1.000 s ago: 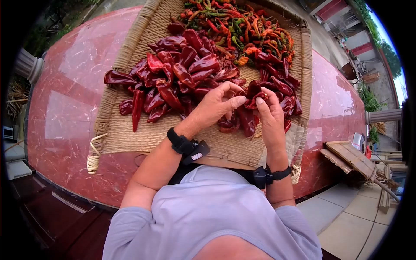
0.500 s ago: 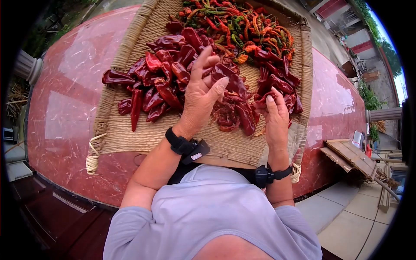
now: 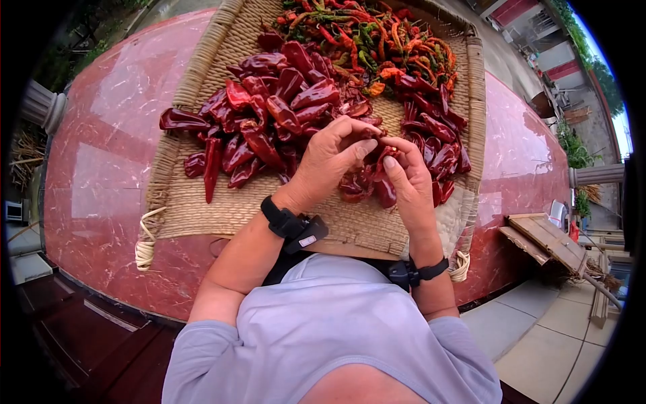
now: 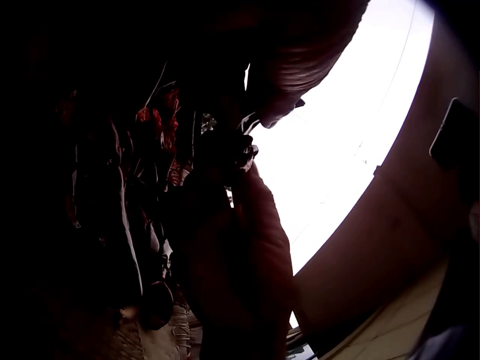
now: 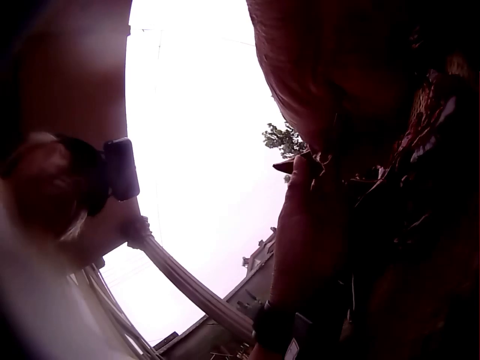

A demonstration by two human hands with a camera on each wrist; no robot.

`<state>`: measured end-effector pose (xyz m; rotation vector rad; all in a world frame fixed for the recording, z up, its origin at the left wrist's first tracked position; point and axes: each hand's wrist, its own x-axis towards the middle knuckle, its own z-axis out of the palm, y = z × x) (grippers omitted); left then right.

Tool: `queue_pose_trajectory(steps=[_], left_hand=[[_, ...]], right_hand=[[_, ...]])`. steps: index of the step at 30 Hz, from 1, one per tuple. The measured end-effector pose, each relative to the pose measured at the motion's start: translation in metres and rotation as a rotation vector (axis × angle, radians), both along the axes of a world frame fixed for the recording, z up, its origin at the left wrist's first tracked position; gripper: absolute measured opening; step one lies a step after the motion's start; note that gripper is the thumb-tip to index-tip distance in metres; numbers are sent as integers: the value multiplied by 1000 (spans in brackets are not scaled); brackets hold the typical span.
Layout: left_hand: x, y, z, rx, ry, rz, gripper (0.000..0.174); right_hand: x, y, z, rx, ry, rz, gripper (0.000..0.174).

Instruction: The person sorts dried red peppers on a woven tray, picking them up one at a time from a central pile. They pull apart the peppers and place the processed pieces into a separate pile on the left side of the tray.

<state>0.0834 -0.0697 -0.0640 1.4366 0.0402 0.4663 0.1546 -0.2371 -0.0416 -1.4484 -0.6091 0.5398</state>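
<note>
In the head view, my left hand (image 3: 330,161) and right hand (image 3: 414,185) meet over the front part of a woven tray (image 3: 202,219). Thumbs and fingertips of both pinch a dark red dried chili pepper (image 3: 387,153), largely hidden by the fingers. Left of the hands lies a heap of large glossy red peppers (image 3: 259,121). Beyond the right hand is a smaller pile of similar peppers (image 3: 441,145). Flattened pepper pieces (image 3: 356,185) lie just below the fingers. Both wrist views are very dark; the fingers there show mostly as silhouettes.
At the tray's far end spreads a heap of thin red, orange and green chilies (image 3: 370,40). The tray has a thick wrapped rim (image 3: 180,101). A polished red stone surface (image 3: 101,182) surrounds it, and wooden boards (image 3: 545,242) lean at the right.
Half a second ago the left hand was spread over the peppers, apart from the right hand at the right pile. Both hands have since come together at a pepper, the right moving slightly left.
</note>
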Motion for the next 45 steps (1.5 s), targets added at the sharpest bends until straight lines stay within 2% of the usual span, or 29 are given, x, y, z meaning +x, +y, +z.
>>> queue_pose_trajectory(steps=[2,3,10,14,16,17,18,20,22,24,26,27,28,29,32,35,39,42,44,45], left_hand=[[-3,-1,5,-314,92,-68,24],[-3,-1,6,-330,63,-37,22],[-4,0,14,-322,-93,299,27],[-3,0,11,-249,-247,492,45],[2,3,11,-115,-393,566,73],[1,4,11,-73,-396,598,78],[0,5,11,-30,-400,632,84],[2,9,5,149,-365,722,83],[0,10,5,328,-313,768,82],[1,8,4,218,-337,706,69],[0,10,0,205,-281,641,61],[-5,8,3,190,-201,580,48],[-3,6,2,189,-248,567,39],[-5,6,2,168,-196,463,34],[-6,0,2,91,-142,248,25],[-7,-3,6,91,-55,120,23],[-5,-3,3,37,-16,58,28],[-6,-6,10,-18,60,5,33],[-5,-6,10,-63,84,-45,36],[-5,-8,8,-88,103,-14,30]], right_hand=[[-2,4,5,83,110,-60,24],[-3,5,7,125,164,-90,24],[11,-9,-5,-105,57,-185,25],[11,-12,-6,-187,89,-51,31],[2,-3,7,-165,71,-50,30],[5,-3,3,-150,52,-73,27],[11,-4,4,-224,-136,-142,28],[29,-11,8,-370,-514,-274,31],[54,-19,18,-519,-1098,-399,35],[77,-29,21,-767,-1205,-481,31],[101,-39,10,-852,-1293,-535,32],[108,-43,5,-907,-1282,-519,31],[113,-45,0,-961,-1268,-502,30],[117,-48,-4,-1015,-1253,-486,30],[114,-44,0,-982,-1211,-516,23],[113,-46,4,-862,-1253,-490,18],[91,-33,11,-487,-1091,-551,18],[50,-15,19,-176,-610,-411,19],[28,-7,21,-206,-789,-213,24],[20,-5,18,-180,-806,-136,25]])
